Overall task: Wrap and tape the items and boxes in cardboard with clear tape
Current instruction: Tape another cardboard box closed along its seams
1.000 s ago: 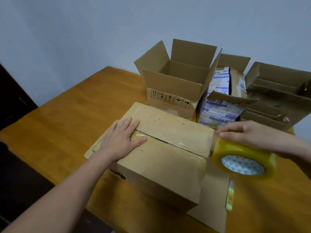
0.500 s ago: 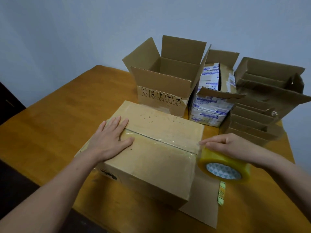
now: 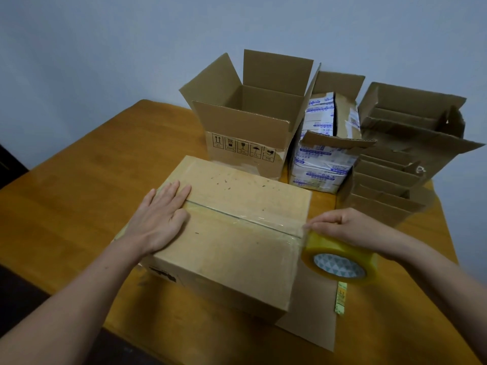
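A closed cardboard box (image 3: 237,248) lies in front of me on a flat cardboard sheet (image 3: 313,320). A strip of clear tape (image 3: 253,219) runs along its top seam. My left hand (image 3: 160,217) presses flat on the left end of the seam, fingers straight. My right hand (image 3: 347,227) grips a roll of clear tape (image 3: 340,262) at the box's right edge, the tape still joined to the strip on the box. The roll hangs just past the top right corner.
Behind the box stands an open empty carton (image 3: 253,122), then a box wrapped in blue-printed tape (image 3: 324,154), then folded cardboard pieces (image 3: 403,164) at the right. A small yellow strip (image 3: 341,299) lies on the sheet. The wooden table (image 3: 87,180) ends close at the front.
My right hand has drawn the tape roll down and in toward the box's right edge, laying tape along the seam. The left hand has stayed pressed on the box.
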